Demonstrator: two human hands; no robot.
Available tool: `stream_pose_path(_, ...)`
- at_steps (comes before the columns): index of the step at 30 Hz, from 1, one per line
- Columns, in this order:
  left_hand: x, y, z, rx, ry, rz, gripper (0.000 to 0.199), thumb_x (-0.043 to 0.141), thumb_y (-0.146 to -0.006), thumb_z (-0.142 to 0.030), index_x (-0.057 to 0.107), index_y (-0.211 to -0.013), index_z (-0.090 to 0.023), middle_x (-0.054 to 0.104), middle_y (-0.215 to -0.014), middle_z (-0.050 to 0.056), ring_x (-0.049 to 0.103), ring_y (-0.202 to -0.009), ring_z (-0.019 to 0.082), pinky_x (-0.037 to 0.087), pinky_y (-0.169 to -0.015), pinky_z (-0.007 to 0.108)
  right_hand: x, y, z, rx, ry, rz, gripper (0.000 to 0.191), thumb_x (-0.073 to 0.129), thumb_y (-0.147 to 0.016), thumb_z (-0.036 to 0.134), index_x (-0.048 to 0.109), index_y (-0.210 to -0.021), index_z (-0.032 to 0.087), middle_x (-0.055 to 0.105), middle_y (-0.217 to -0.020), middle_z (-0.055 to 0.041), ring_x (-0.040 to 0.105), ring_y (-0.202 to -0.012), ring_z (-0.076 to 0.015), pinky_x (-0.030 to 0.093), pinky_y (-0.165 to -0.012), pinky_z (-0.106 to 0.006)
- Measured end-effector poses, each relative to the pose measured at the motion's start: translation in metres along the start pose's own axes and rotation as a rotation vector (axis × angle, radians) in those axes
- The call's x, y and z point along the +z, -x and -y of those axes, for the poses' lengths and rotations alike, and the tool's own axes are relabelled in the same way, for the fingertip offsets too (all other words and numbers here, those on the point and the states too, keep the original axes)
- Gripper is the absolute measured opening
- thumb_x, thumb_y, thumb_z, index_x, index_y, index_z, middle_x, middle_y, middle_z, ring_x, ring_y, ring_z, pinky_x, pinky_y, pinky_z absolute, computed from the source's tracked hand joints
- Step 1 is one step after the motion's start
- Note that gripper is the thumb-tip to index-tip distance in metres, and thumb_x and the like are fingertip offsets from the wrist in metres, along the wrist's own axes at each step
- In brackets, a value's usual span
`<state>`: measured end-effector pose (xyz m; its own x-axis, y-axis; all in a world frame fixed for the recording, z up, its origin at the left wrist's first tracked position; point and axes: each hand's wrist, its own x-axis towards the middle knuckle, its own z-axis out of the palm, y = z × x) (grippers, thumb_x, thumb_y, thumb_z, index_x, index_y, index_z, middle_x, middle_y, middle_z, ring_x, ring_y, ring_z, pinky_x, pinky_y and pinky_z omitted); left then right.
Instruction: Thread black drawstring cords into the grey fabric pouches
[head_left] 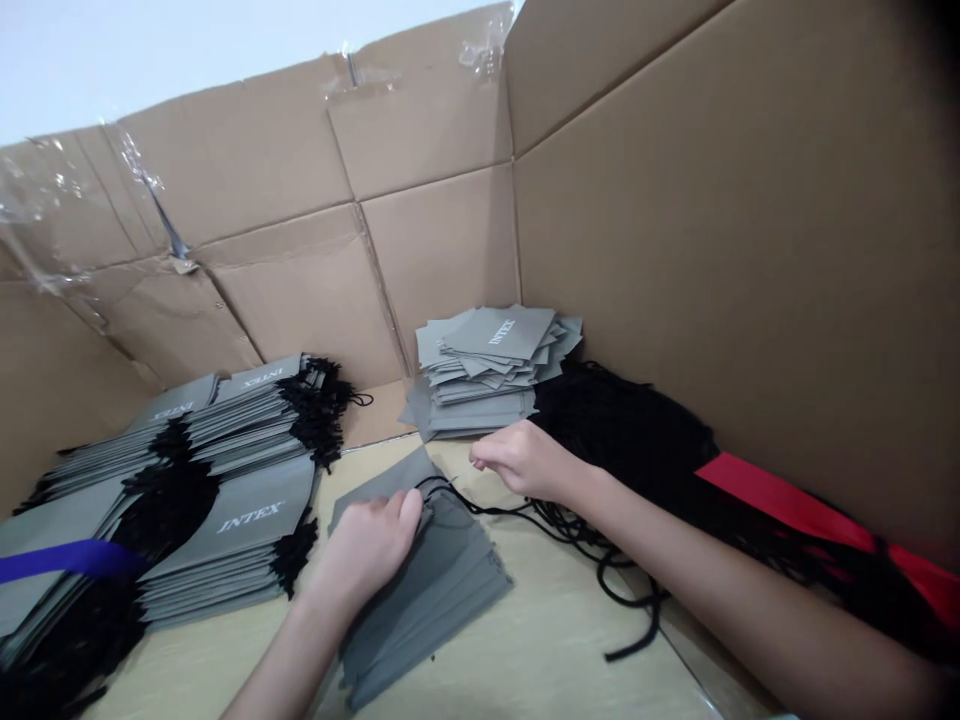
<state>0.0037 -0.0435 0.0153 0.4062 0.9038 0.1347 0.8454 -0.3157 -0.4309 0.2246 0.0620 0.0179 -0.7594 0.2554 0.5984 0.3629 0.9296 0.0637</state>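
Observation:
My left hand [379,535] is closed at the upper edge of a grey fabric pouch [420,625], which lies in a loose stack on the table. A black cord [495,510] runs from beside my left thumb to the right, under my right hand. My right hand [521,462] is held above the cord, thumb and fingers pinched together. Whatever sits in that pinch is too small to make out. One thick cord end curls down onto the table at the right.
Stacks of grey pouches [251,520] marked INTEX, with bunched black cords, stand at left. Another pile of grey pieces [491,370] is at the back. A heap of black cords [622,420] with a red strip [787,500] lies along the right cardboard wall [720,250].

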Motion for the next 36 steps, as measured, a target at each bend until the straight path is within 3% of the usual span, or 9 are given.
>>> stream_pose_path(6,-0.005,-0.015,-0.020,-0.011,0.088,-0.001,0.021,0.029,-0.090,-0.017,0.050,-0.087,-0.017,0.063,-0.072,0.006,0.062,-0.063,0.020,0.044,-0.052,0.025,0.001,-0.004,0.014,-0.007,-0.003,0.052,0.018,0.047,-0.074,0.010,0.062,-0.071,0.020,0.065,-0.062,0.0005,0.057,-0.057,-0.0128,0.028,-0.051,-0.022)
stream_pose_path(9,-0.006,-0.009,-0.007,-0.091,0.211,-0.040,0.024,0.029,-0.092,-0.030,0.050,-0.094,-0.019,0.066,-0.079,0.006,0.063,-0.067,0.020,0.044,-0.056,0.024,-0.006,-0.001,0.000,0.112,-0.047,-0.014,0.020,0.046,-0.074,0.009,0.062,-0.069,0.020,0.066,-0.063,0.0007,0.058,-0.058,-0.0124,0.030,-0.053,-0.021)
stream_pose_path(13,0.006,0.014,0.022,-0.241,0.370,-0.066,0.021,0.029,-0.090,-0.023,0.048,-0.100,-0.022,0.066,-0.092,0.005,0.063,-0.077,0.019,0.042,-0.061,0.024,-0.011,0.004,-0.022,0.289,-0.110,-0.082,0.021,0.045,-0.077,0.011,0.061,-0.065,0.018,0.063,-0.060,0.0009,0.056,-0.056,-0.0114,0.032,-0.055,-0.019)
stream_pose_path(17,0.027,0.030,0.042,-0.347,0.748,-0.035,0.030,0.022,-0.092,-0.036,0.049,-0.094,-0.023,0.059,-0.068,-0.001,0.057,-0.061,0.014,0.041,-0.057,0.022,-0.011,0.006,-0.030,0.371,-0.179,-0.122,0.024,0.044,-0.081,0.016,0.060,-0.063,0.017,0.059,-0.055,0.0017,0.052,-0.053,-0.0104,0.032,-0.054,-0.018)
stream_pose_path(21,0.038,0.033,0.044,-0.357,0.987,-0.140,0.035,0.023,-0.090,-0.044,0.049,-0.092,-0.020,0.050,-0.061,-0.002,0.051,-0.056,0.014,0.040,-0.056,0.022,-0.004,0.005,-0.023,0.384,-0.215,-0.121,0.027,0.043,-0.083,0.018,0.059,-0.062,0.017,0.056,-0.053,0.0019,0.049,-0.050,-0.0099,0.031,-0.054,-0.019)
stream_pose_path(27,0.029,0.032,0.040,-0.435,0.872,-0.275,0.030,0.029,-0.089,-0.041,0.051,-0.082,-0.021,0.048,-0.058,-0.002,0.047,-0.056,0.015,0.035,-0.058,0.023,0.004,0.001,-0.005,0.358,-0.188,-0.064,0.029,0.042,-0.084,0.024,0.058,-0.060,0.018,0.053,-0.051,0.0007,0.046,-0.048,-0.0111,0.027,-0.052,-0.021)
stream_pose_path(36,0.040,0.041,0.054,-0.511,1.228,-0.393,0.033,0.037,-0.084,-0.045,0.055,-0.088,-0.018,0.043,-0.053,-0.004,0.043,-0.047,0.012,0.034,-0.048,0.021,0.009,0.004,-0.021,0.498,-0.338,-0.075,0.036,0.037,-0.087,0.031,0.051,-0.056,0.017,0.047,-0.046,0.0028,0.041,-0.047,-0.0106,0.025,-0.050,-0.022)
